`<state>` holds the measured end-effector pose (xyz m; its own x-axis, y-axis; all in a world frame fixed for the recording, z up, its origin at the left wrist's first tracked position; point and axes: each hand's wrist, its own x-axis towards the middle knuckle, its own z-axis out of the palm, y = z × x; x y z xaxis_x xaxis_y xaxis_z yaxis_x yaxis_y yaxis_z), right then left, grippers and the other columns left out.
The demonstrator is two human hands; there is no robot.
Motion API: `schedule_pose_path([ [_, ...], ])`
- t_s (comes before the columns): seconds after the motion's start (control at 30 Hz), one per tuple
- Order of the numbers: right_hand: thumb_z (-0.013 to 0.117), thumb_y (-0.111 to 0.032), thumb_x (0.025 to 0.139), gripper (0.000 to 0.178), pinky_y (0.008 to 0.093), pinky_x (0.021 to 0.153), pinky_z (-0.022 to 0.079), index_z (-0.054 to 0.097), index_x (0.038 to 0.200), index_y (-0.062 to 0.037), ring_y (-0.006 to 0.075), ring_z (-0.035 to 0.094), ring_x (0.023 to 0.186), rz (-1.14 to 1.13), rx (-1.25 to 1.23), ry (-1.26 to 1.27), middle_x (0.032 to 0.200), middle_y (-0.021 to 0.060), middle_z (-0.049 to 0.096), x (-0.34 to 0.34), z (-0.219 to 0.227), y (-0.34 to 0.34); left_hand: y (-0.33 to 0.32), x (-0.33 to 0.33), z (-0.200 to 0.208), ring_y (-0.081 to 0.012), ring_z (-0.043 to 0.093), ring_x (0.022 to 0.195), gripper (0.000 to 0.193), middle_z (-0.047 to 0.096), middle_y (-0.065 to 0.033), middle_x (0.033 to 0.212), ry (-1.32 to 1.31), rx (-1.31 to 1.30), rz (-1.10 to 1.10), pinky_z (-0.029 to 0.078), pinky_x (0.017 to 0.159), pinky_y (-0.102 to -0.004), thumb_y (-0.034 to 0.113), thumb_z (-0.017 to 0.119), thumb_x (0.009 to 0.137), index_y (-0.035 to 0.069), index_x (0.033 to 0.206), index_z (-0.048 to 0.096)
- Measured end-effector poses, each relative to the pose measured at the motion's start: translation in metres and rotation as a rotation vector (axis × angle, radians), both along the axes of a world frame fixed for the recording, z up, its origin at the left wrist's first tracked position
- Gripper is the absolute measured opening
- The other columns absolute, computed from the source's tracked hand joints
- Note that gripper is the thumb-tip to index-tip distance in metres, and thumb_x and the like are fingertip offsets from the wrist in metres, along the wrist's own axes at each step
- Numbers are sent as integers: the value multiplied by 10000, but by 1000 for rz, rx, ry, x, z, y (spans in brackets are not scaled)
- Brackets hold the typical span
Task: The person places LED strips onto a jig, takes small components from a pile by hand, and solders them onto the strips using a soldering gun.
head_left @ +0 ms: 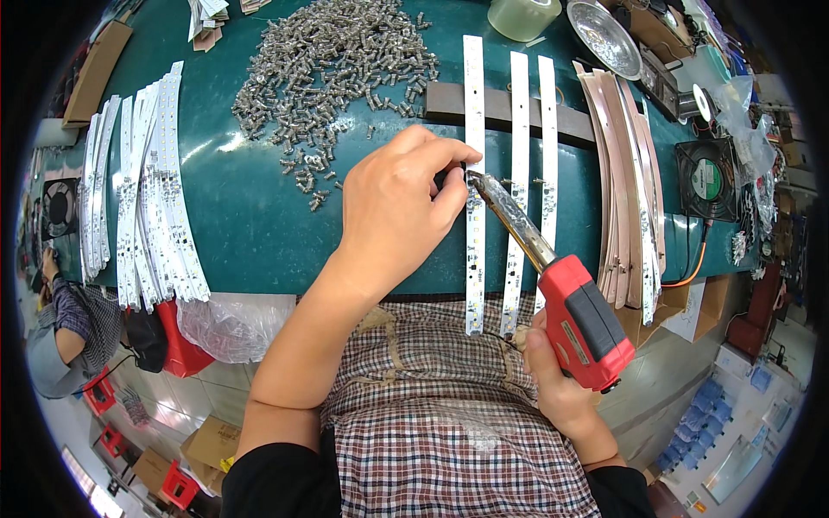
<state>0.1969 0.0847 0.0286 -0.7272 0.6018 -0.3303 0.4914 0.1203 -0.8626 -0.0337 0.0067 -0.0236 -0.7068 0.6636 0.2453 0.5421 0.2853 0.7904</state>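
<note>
A white LED circuit strip point(475, 250) lies lengthwise in front of me, its upper part across a dark bar point(537, 113). My left hand point(393, 203) is closed in a pinch at the strip's left edge; a small dark thing shows between thumb and forefinger, too hidden to name. A red and black soldering gun point(580, 332) is gripped in my right hand point(557, 380). Its metal tip reaches the strip right beside my left fingertips. To the right, two more LED strips point(516, 198) point(547, 155) rest across the same bar.
Many small metal parts point(337, 60) are heaped on the green table point(250, 250). Stacks of LED strips stand left point(155, 190) and right point(613, 190). A black fan point(706, 180), a metal dish point(604, 39) and a tape roll point(523, 15) border the work area. Another person point(73, 332) sits far left.
</note>
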Motion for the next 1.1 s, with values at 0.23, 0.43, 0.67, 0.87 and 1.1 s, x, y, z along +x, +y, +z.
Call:
schedule_pose_path([
  [0.23,697,-85,876,180,341,617,484,629,1016,4,199,609,695,30,20,-18,815,94,623,-1,1,1,0,0,0,-104,541,571,196,645,-14,838,-2,-5,10,451,552,-241,46,671,806,111,976,742],
  [0.43,607,-71,940,104,234,522,416,553,1005,-12,65,510,563,36,59,72,720,14,549,-1,2,-2,0,0,1,-99,536,571,204,642,-12,834,-9,3,12,449,551,-238,44,670,805,113,982,745],
  [0.67,656,-110,926,164,321,642,465,610,1046,-9,153,570,723,-4,-56,1,827,55,593,0,7,-1,2,1,0,-100,539,582,201,633,-9,825,-24,9,8,448,552,-239,47,670,805,113,980,744],
  [0.87,604,-65,926,140,231,469,388,535,1026,5,62,455,520,-93,126,147,789,48,538,8,8,4,1,2,6,-108,566,621,197,652,-22,892,-58,-11,22,466,580,-235,34,681,793,107,966,740],
  [1.1,655,7,890,320,220,609,454,523,1181,21,83,573,699,-591,579,204,947,60,603,-13,37,41,-4,3,16,-112,655,736,385,630,-67,1110,-164,-27,-112,508,587,-218,15,739,760,56,1136,663],
])
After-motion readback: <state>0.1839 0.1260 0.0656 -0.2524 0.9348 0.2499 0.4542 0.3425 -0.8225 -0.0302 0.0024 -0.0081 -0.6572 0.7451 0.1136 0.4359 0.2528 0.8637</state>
